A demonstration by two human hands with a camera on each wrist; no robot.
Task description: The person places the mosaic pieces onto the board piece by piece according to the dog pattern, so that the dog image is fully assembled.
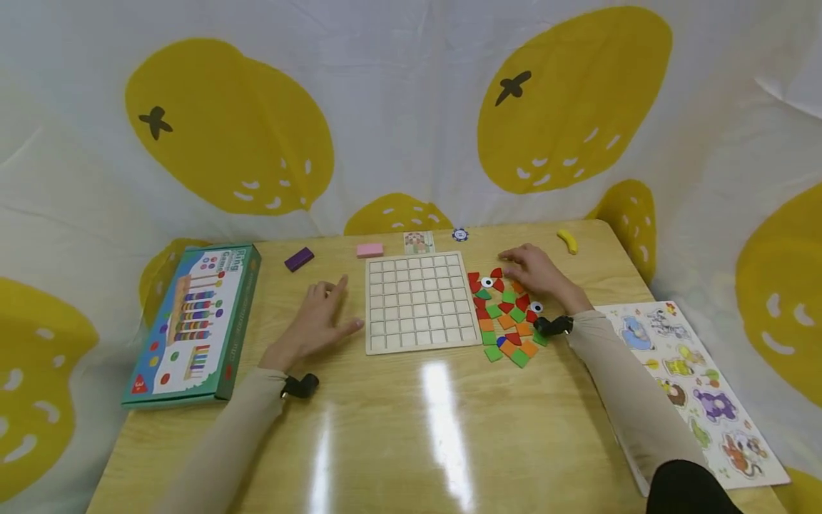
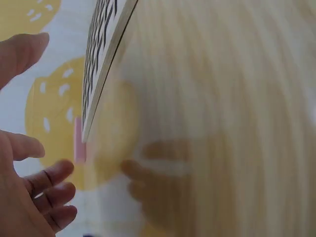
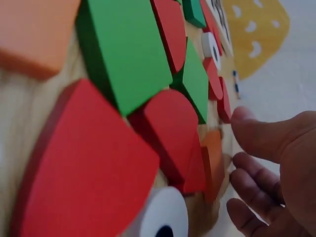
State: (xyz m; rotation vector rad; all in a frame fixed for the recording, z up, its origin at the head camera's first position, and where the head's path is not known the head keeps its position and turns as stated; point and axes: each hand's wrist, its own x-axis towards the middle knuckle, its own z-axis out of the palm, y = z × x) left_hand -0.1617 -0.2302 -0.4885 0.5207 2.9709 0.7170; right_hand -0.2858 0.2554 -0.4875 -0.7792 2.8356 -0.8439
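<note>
A wooden grid board (image 1: 420, 300) lies on the table with bare square cells. To its left my left hand (image 1: 315, 321) hovers with thumb and fingers spread, holding nothing; the left wrist view shows the same hand (image 2: 29, 187) near the board's edge (image 2: 106, 74). Right of the board is a loose spread of coloured pieces (image 1: 507, 319): red, green and orange shapes and a few round eye pieces. My right hand (image 1: 538, 271) is over the far right of that spread, fingers relaxed. In the right wrist view its thumb (image 3: 261, 136) is close to a red piece, without a grip on any.
A boxed ring game (image 1: 193, 321) lies at the left. Behind the board are a purple block (image 1: 299, 259), a pink block (image 1: 369, 250), a small picture card (image 1: 419, 243) and a poker chip (image 1: 460, 234). A toy banana (image 1: 568, 241) and an animal puzzle board (image 1: 700, 400) are at right.
</note>
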